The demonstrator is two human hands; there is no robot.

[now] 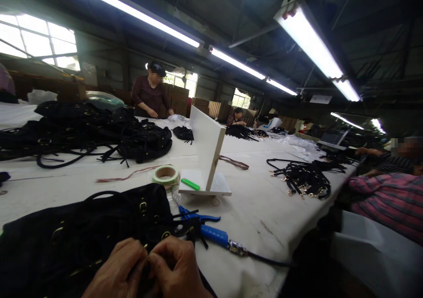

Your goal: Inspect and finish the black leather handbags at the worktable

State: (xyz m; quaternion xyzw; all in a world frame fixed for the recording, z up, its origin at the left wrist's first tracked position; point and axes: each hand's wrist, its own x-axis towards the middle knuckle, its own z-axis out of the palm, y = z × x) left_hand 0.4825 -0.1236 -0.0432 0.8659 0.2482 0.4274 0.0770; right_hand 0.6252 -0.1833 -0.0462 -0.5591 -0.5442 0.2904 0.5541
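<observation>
Black fabric lies under both your hands: the left hand (117, 267) and the right hand (178, 265) meet at the near edge of the black bag (112, 212), fingertips pinched close together on a small part of it. Which part, I cannot tell, since your own fingers cover it. Meeting like that, they seem set for fine control, each steadying the other.

The bag lies flat on the counter (251, 218) right in front of you, its gold buckle (142, 206) facing up, so the counter probably bears the weight and leaves your fingers free.

Just beyond its right end rests a blue air gun (214, 235), partly crossed by black strap ends (they look loose), its hose (269, 259) running off to the right, presumably clear of your work.

Farther out, a tape roll (165, 182) sits beside the base of an upright white board (208, 144); a green lighter (190, 184) lies on that base, perhaps so it won't get lost under fabric.

Past these, a pile of black bags (92, 130) fills the left, and black straps with gold clasps (304, 179) are heaped on the right, apart from the bags, likely to avoid tangling. Across the counter stands a co-worker in a dark cap (150, 91).
</observation>
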